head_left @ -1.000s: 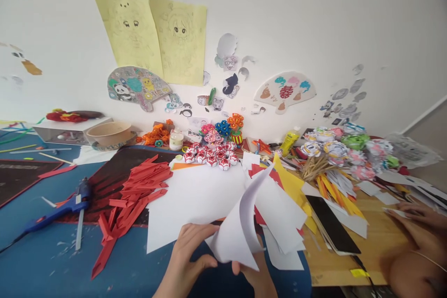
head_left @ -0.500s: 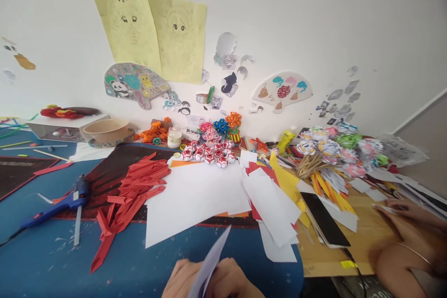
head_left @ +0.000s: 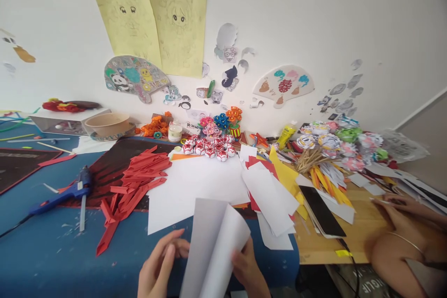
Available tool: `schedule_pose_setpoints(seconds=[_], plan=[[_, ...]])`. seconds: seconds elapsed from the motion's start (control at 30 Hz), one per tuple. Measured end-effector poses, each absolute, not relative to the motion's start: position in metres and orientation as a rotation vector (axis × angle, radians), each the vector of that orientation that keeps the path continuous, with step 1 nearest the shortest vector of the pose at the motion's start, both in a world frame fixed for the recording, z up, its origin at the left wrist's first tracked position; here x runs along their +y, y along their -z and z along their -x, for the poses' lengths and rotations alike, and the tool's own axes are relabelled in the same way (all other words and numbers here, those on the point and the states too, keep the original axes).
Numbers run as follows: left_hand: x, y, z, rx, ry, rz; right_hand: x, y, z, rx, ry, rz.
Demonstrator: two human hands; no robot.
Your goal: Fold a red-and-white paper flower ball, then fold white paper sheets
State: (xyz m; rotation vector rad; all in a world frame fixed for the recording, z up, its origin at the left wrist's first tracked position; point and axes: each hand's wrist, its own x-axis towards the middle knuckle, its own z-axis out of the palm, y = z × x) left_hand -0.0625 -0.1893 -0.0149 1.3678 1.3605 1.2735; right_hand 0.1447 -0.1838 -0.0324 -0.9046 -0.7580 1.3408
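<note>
Blue-covered worktop [head_left: 70, 260] ran under it all, w/ a large flat white paper sheet [head_left: 185, 186] near the middle. Curled white paper sheet [head_left: 200, 247] stood upright in front of that, btwn both hands, its R side bent over. Heap of red folded paper strips [head_left: 145, 172] lay to the L. R hand [head_left: 244, 260] grasped the curled sheet's R side; L hand [head_left: 165, 258] was loosely open at its L edge, contact unclear. Blue plastic glue gun [head_left: 63, 195] lay far L, black flat phone [head_left: 321, 212] on the R.

The white paper [head_left: 205, 237] has turned and spread open again.
</note>
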Motion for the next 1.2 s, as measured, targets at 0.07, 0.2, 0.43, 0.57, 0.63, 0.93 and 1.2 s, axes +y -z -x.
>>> schedule_pose_setpoints(seconds=[0.07, 0.2, 0.43, 0.57, 0.63, 0.93, 1.2], plan=[[-0.176, 0.014, 0.064, 1.301, -1.296, -1.332, -0.18, 0.035, -0.155, -0.703, -1.306, 0.915], [-0.17, 0.015, 0.063, 1.128, -1.259, -1.393, -0.18, 0.042, -0.174, -0.722, -1.285, 0.96], [-0.177, 0.012, 0.055, 0.98, -1.063, -1.637, -0.187, 0.06, -0.174, -0.89, -1.235, 1.104], [-0.185, 0.009, 0.043, 1.102, -1.009, -1.815, -0.186, 0.056, -0.161, -0.918, -1.156, 1.137], [-0.19, 0.015, 0.036, 1.127, -1.001, -1.88, -0.184, 0.052, -0.155, -0.917, -1.175, 1.151], [-0.183, 0.022, 0.052, 1.401, -1.016, -1.319, -0.166, 0.035, -0.154, -1.096, -1.269, 1.1], [-0.11, -0.011, 0.083, 1.579, -0.983, -1.432, -0.138, -0.012, -0.193, -1.347, -1.102, 1.166]])
